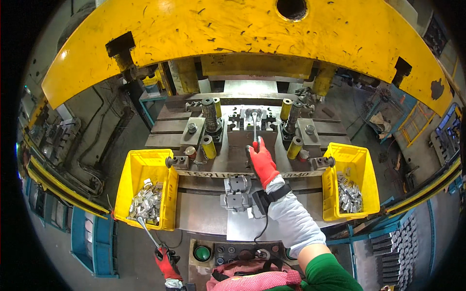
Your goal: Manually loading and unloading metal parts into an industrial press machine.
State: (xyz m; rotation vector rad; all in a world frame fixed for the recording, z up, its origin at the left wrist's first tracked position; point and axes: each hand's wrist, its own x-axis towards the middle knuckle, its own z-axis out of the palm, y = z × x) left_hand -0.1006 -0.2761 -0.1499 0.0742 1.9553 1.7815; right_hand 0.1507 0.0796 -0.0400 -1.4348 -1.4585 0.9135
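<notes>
My right hand [262, 164], in a red glove with a white sleeve, reaches over the press bed. Its fingers are closed round a slim metal rod tool [255, 128], whose rounded head is at the lit die block [264, 115]. Whether a part sits under that head, I cannot tell. My left hand [168, 264], gloved in red and black, is low at the left. It grips a second metal rod tool [149, 233], which slants up to the front of the left yellow bin [169, 194]. Small silvery metal parts [146, 203] lie heaped in that bin.
A yellow press beam [204, 34] arches overhead. Guide posts [209, 116] and yellow cylinders [294, 147] flank the die. Another yellow bin [330, 194] of metal parts stands at the right. Silvery metal blocks [237, 194] lie on the near plate, before a control panel [230, 251].
</notes>
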